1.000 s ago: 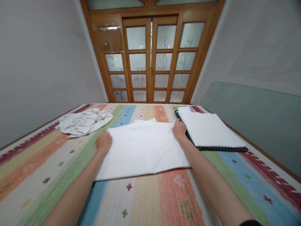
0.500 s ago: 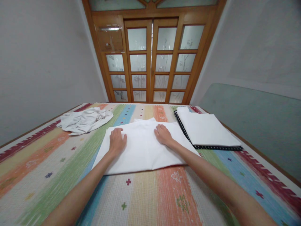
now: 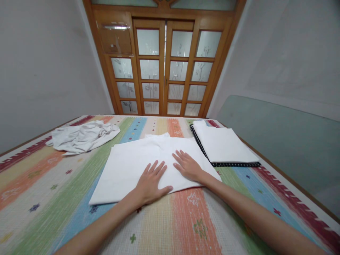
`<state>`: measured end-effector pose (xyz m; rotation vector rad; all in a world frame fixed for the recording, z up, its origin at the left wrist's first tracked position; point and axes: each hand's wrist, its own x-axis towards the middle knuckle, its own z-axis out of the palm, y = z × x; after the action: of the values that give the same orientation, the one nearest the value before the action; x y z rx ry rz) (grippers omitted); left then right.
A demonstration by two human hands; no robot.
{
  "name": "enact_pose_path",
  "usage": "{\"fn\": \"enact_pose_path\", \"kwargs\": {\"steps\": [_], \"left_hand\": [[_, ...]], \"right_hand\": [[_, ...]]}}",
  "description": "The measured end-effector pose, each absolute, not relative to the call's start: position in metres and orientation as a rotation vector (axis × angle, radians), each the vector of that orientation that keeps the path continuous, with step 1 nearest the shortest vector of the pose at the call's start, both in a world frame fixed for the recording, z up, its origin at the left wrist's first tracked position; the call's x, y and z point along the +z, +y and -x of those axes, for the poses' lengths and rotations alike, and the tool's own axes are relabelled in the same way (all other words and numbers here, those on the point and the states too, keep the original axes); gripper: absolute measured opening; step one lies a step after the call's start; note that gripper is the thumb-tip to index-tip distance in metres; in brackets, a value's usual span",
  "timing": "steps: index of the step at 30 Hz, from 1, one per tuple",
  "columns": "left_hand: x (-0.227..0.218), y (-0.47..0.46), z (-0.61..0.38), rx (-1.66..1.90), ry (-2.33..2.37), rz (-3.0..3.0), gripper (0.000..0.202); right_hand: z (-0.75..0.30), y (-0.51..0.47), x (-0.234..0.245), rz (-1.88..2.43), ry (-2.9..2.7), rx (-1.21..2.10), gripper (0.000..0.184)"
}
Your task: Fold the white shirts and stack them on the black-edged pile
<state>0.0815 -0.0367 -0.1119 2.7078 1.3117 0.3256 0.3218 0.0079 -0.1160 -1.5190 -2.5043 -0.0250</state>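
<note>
A folded white cloth garment (image 3: 127, 166) lies flat in front of me, with a small part sticking out at its far edge. My left hand (image 3: 151, 180) rests on its near edge, fingers spread and thumb pointing right. Farther right, my right hand (image 3: 187, 165) lies palm down on the same garment, its fingers stretched out. Neither hand grips anything. Beneath the garment is a striped, multicoloured bed cover (image 3: 159, 226).
A crumpled white garment (image 3: 85, 136) lies at the far left. On the right, a folded white garment (image 3: 228, 145) lies on a black one with white dots (image 3: 236, 164). A pale green headboard-like panel (image 3: 278, 131) stands along the right wall. Wooden glass-paned doors (image 3: 164, 67) are beyond.
My left hand has moved from the garment's left part rightward and nearer to me, its fingers spreading. My right hand has come slightly nearer and opened flatter. The view has shifted a little right.
</note>
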Motion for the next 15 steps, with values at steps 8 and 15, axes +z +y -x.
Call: {"fn": "enact_pose_path", "kwargs": {"steps": [8, 15], "left_hand": [[-0.116, -0.033, -0.034, 0.285, 1.324, -2.774, 0.101], [-0.115, -0.035, -0.027, 0.245, 1.461, -2.742, 0.087]], "right_hand": [[-0.381, -0.040, -0.113, 1.458, -2.611, 0.039, 0.080], [-0.370, -0.045, -0.114, 1.529, -2.565, 0.107, 0.086]]}}
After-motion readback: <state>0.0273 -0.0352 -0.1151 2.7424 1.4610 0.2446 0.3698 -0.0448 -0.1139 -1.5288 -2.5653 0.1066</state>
